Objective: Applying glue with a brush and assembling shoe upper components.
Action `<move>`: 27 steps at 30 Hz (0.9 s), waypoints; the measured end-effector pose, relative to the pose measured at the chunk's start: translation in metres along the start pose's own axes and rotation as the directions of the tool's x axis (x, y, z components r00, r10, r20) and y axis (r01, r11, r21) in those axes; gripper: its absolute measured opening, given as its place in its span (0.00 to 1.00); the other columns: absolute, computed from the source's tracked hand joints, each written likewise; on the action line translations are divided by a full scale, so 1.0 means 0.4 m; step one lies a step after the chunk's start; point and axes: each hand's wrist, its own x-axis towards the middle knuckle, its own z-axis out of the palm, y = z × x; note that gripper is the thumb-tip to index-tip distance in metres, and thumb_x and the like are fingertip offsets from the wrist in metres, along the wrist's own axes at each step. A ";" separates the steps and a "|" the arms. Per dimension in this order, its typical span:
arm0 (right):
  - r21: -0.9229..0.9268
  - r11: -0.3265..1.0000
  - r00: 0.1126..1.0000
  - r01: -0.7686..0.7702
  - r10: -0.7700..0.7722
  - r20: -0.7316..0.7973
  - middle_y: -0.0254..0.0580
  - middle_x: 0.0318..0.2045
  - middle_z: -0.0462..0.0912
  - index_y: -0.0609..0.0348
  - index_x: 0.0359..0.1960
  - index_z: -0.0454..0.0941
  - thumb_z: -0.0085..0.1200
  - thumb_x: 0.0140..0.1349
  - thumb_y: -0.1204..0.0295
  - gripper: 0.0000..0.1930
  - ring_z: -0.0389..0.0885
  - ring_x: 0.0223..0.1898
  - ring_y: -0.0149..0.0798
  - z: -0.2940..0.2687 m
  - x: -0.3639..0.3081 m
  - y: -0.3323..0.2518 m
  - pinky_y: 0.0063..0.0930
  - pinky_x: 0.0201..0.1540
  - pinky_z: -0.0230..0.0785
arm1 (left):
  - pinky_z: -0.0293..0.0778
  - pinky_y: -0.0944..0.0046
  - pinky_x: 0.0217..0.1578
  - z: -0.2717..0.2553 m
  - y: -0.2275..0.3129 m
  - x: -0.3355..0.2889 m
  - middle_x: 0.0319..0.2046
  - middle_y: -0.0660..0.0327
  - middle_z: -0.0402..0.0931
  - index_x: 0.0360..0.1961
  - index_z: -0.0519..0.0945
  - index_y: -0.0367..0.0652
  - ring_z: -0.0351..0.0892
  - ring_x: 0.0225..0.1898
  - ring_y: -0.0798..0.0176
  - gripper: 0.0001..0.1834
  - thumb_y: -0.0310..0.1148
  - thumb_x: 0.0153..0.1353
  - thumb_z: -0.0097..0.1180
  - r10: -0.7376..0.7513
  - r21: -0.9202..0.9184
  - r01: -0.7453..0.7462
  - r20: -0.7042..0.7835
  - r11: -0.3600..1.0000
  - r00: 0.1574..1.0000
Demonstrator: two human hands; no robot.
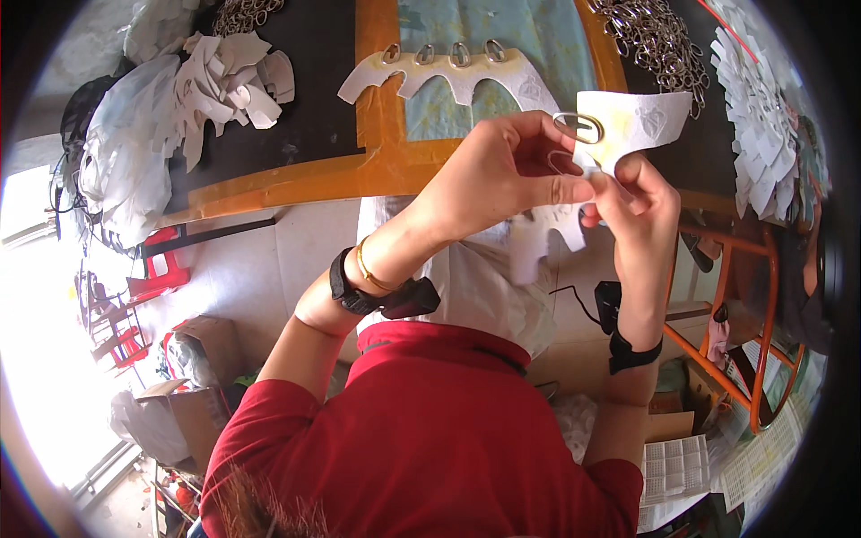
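Above the table's near edge, both my hands are closed on a white cut-out piece (641,121) of fabric or leather with scalloped tabs. My left hand (493,170) pinches it at a tab, thumb against the fingers of the other hand. An oval metal ring (587,128) sits at that piece's edge beside my left fingertips, and a second ring shows partly between the fingers. From the right, my right hand (641,206) grips the piece; its fingertips partly hide the tab. On the table beyond lies a similar cut-out strip (430,76) with several metal rings along its far edge.
A heap of metal rings (655,40) lies at the back right, another pile (247,13) at the back left. White cut pieces are stacked at the left (233,81) and hang at the right (758,125). An orange metal frame (762,332) stands to the right.
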 end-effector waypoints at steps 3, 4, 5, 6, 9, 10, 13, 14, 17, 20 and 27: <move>0.174 0.979 0.992 -0.108 0.094 0.090 0.35 0.27 0.76 0.69 0.30 0.73 0.57 0.53 0.74 0.09 0.74 0.28 0.26 -0.023 0.001 -0.004 0.19 0.26 0.70 | 0.72 0.74 0.38 -0.002 0.004 -0.007 0.31 0.63 0.74 0.38 0.71 0.36 0.74 0.35 0.74 0.17 0.24 0.48 0.64 -0.029 0.009 0.030 -0.045 1.000 0.999; 0.209 0.974 0.991 -0.086 0.062 0.115 0.35 0.28 0.77 0.69 0.32 0.74 0.56 0.54 0.73 0.10 0.74 0.29 0.25 -0.030 0.000 -0.004 0.17 0.25 0.69 | 0.72 0.74 0.38 -0.002 0.007 -0.010 0.31 0.63 0.74 0.37 0.71 0.36 0.74 0.35 0.74 0.16 0.23 0.48 0.64 -0.036 0.012 0.037 -0.061 0.999 0.998; 0.144 0.989 0.997 -0.015 0.003 0.083 0.35 0.29 0.77 0.68 0.36 0.75 0.57 0.54 0.71 0.13 0.73 0.29 0.22 -0.037 0.000 -0.006 0.14 0.24 0.67 | 0.72 0.74 0.37 -0.007 -0.001 -0.007 0.31 0.63 0.75 0.36 0.71 0.36 0.74 0.35 0.74 0.16 0.22 0.47 0.63 -0.020 0.043 0.022 -0.060 0.999 0.998; 0.144 0.989 0.996 -0.016 0.004 0.084 0.35 0.29 0.77 0.68 0.36 0.75 0.57 0.54 0.71 0.13 0.73 0.29 0.22 -0.033 0.000 -0.012 0.14 0.24 0.67 | 0.72 0.74 0.37 -0.006 0.001 -0.008 0.31 0.63 0.75 0.36 0.71 0.36 0.74 0.35 0.74 0.16 0.22 0.47 0.63 -0.019 0.043 0.022 -0.061 0.999 0.998; -0.139 0.990 0.998 -0.029 0.037 0.052 0.35 0.27 0.78 0.67 0.35 0.76 0.57 0.53 0.74 0.10 0.73 0.25 0.21 0.000 -0.005 -0.037 0.13 0.23 0.65 | 0.72 0.74 0.37 0.002 0.013 -0.012 0.31 0.63 0.75 0.35 0.72 0.36 0.75 0.34 0.73 0.15 0.22 0.47 0.63 -0.007 0.132 0.016 -0.063 0.991 0.998; -0.139 0.990 0.998 -0.028 0.036 0.052 0.35 0.27 0.78 0.67 0.35 0.76 0.57 0.53 0.74 0.10 0.73 0.25 0.21 0.008 -0.009 -0.036 0.13 0.23 0.65 | 0.72 0.74 0.37 0.007 0.014 -0.016 0.31 0.63 0.76 0.35 0.72 0.35 0.75 0.34 0.73 0.15 0.22 0.46 0.63 -0.010 0.164 0.023 -0.081 0.986 0.997; -0.218 0.959 0.979 0.180 -0.197 -0.055 0.35 0.25 0.80 0.65 0.29 0.77 0.57 0.50 0.80 0.05 0.75 0.23 0.22 0.019 -0.019 -0.011 0.15 0.23 0.65 | 0.72 0.74 0.37 0.014 0.022 -0.022 0.32 0.63 0.76 0.33 0.73 0.35 0.75 0.34 0.73 0.13 0.23 0.47 0.63 -0.012 0.230 0.034 -0.096 0.973 0.995; -0.218 0.959 0.979 0.181 -0.197 -0.054 0.35 0.25 0.80 0.65 0.29 0.77 0.57 0.50 0.80 0.05 0.75 0.23 0.22 0.019 -0.018 -0.013 0.15 0.23 0.65 | 0.72 0.74 0.37 0.013 0.024 -0.024 0.32 0.63 0.76 0.33 0.73 0.34 0.75 0.34 0.73 0.12 0.23 0.48 0.62 -0.012 0.263 0.036 -0.093 0.964 0.996; -0.524 0.754 0.891 0.397 -0.452 0.024 0.37 0.24 0.79 0.63 0.29 0.77 0.57 0.47 0.80 0.06 0.77 0.22 0.28 0.017 -0.016 -0.018 0.18 0.25 0.67 | 0.72 0.73 0.37 0.004 0.028 -0.022 0.32 0.62 0.76 0.34 0.74 0.34 0.75 0.34 0.74 0.10 0.23 0.51 0.60 -0.040 0.125 0.049 -0.073 0.991 0.996; -0.590 0.601 0.803 0.539 -0.579 0.144 0.36 0.23 0.79 0.62 0.29 0.77 0.57 0.47 0.80 0.07 0.77 0.22 0.29 0.011 -0.004 -0.014 0.20 0.25 0.67 | 0.72 0.73 0.37 0.001 0.014 -0.023 0.33 0.62 0.76 0.36 0.74 0.34 0.75 0.35 0.74 0.09 0.22 0.53 0.58 0.028 0.180 -0.019 -0.048 0.983 0.998; 0.430 0.895 0.987 -0.119 0.059 0.149 0.37 0.20 0.76 0.67 0.31 0.76 0.54 0.52 0.71 0.10 0.66 0.13 0.20 0.034 -0.026 -0.013 0.14 0.13 0.56 | 0.72 0.73 0.38 -0.037 0.003 0.023 0.30 0.63 0.77 0.36 0.76 0.34 0.75 0.34 0.74 0.08 0.24 0.55 0.56 0.108 -0.232 -0.019 0.376 0.972 0.920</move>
